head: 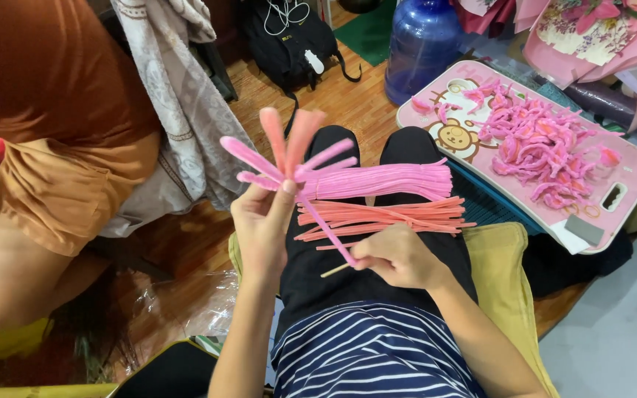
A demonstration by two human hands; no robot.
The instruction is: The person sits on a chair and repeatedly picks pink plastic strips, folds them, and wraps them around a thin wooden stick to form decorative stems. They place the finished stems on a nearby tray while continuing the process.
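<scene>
My left hand is raised over my lap, pinching a fan of looped pink pipe cleaners at their base. A pink stem runs down from the pinch to my right hand, which grips its lower end together with a thin wooden stick. Across my black trousers lie a bundle of straight pink pipe cleaners and, nearer me, a bundle of coral ones.
A pink lap tray at right holds a pile of curled pink pieces. A blue water jug, a black backpack and wrapped bouquets stand beyond. Another person crouches at left. I sit on a yellow cushion.
</scene>
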